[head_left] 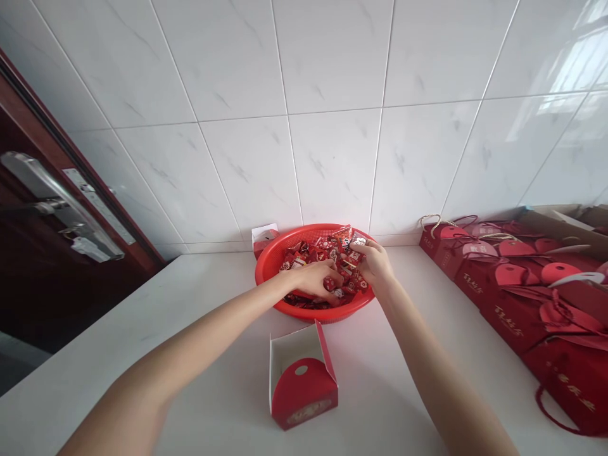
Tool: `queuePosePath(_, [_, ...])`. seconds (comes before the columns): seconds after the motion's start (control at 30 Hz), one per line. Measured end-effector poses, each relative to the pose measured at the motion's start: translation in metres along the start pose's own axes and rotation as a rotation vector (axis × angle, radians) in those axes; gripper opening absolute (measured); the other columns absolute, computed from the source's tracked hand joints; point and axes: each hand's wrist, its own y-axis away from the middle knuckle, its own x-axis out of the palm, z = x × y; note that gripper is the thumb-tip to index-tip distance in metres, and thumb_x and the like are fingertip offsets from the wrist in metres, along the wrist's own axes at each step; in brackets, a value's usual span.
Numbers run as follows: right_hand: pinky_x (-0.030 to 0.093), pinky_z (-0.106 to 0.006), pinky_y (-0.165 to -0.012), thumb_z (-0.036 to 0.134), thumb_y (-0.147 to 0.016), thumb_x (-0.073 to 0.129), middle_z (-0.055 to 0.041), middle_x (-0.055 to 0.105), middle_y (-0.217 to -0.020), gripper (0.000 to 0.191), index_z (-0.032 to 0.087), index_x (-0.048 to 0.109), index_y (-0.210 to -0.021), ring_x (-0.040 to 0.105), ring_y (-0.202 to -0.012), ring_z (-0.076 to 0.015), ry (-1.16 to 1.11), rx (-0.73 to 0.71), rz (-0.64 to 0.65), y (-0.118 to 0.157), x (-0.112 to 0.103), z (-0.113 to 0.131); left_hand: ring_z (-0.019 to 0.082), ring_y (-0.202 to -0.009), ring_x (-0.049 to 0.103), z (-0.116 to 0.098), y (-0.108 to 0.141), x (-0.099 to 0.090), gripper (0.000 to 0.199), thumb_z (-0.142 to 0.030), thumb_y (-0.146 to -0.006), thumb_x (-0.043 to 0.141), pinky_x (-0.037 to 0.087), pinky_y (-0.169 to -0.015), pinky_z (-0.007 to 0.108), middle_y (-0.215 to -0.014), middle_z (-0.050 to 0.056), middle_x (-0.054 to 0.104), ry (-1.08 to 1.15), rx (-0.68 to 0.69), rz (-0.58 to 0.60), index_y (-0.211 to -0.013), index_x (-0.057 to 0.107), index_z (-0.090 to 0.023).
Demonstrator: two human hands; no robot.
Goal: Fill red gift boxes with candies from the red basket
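A red plastic basket (266, 269) full of small wrapped candies (324, 246) stands against the wall. My left hand (316, 278) reaches into it, fingers curled round a small red wrapped candy (329, 284). At the basket's right side, my right hand (375, 263) pinches a dark red candy packet (357, 242) between thumb and fingers. Some of its fingertips are hidden among the wrappers. In front of the basket stands a red gift box (304, 396) with its top open and a rounded flap with a hole toward me. Its white inside shows.
Many red gift boxes (503, 310) with cord handles stand in rows on the right of the white counter (209, 380). Another small box (264, 235) is behind the basket. A dark red door (42, 266) with a metal handle is at left, and a tiled wall (332, 158) rises behind.
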Motion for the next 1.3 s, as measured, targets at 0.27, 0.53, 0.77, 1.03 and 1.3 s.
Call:
queuePosePath(0.27, [0.060,-0.028,-0.055,0.004,-0.061,0.065,-0.0003,0.068,-0.062,0.016,0.017,0.060,-0.069,0.065,-0.056,-0.0156,0.013,-0.008,-0.009,0.002,0.001,0.002,0.027,-0.111,0.061,-0.012,-0.004,0.001,0.049,-0.043,-0.076,0.072,0.044,-0.098,0.034,-0.131,0.007,0.059,-0.129,0.119,-0.005,-0.124,0.069,-0.032])
queuePosePath(0.53, [0.057,-0.025,-0.048,0.006,-0.057,0.066,0.0001,0.068,-0.060,0.018,0.018,0.060,-0.070,0.065,-0.054,-0.0158,0.013,-0.019,0.012,0.000,0.000,0.000,0.018,-0.065,0.058,-0.007,-0.014,0.003,0.013,-0.031,-0.078,0.062,0.036,-0.058,0.029,-0.072,0.001,0.065,-0.119,0.101,-0.031,-0.070,0.065,-0.021])
queuePosePath(0.77, [0.059,-0.028,-0.051,0.005,-0.058,0.067,-0.0010,0.068,-0.062,0.019,0.018,0.059,-0.070,0.065,-0.054,-0.0164,0.017,-0.032,0.015,0.001,0.000,0.000,0.016,-0.057,0.053,0.007,-0.008,-0.008,0.017,-0.029,-0.081,0.057,0.035,-0.054,0.028,-0.064,0.000,0.061,-0.053,-0.077,-0.105,-0.068,0.062,-0.020])
queuePosePath(1.03, [0.062,-0.029,-0.059,0.005,-0.061,0.070,0.0000,0.068,-0.066,0.019,0.018,0.059,-0.070,0.067,-0.062,-0.0163,0.036,-0.044,0.006,0.001,0.000,0.000,0.029,-0.087,0.064,0.023,0.001,-0.025,0.013,-0.023,-0.082,0.060,0.045,-0.075,0.035,-0.092,0.012,0.067,-0.240,-0.358,-0.336,-0.086,0.069,-0.015])
queuePosePath(1.3, [0.060,-0.027,-0.054,0.004,-0.060,0.066,-0.0009,0.069,-0.067,0.018,0.017,0.061,-0.072,0.065,-0.060,-0.0153,0.013,-0.029,-0.019,0.004,0.002,0.002,0.023,-0.076,0.065,-0.007,0.000,-0.008,0.026,-0.045,-0.084,0.066,0.042,-0.063,0.029,-0.086,0.005,0.069,-0.064,-0.053,-0.026,-0.094,0.069,-0.021])
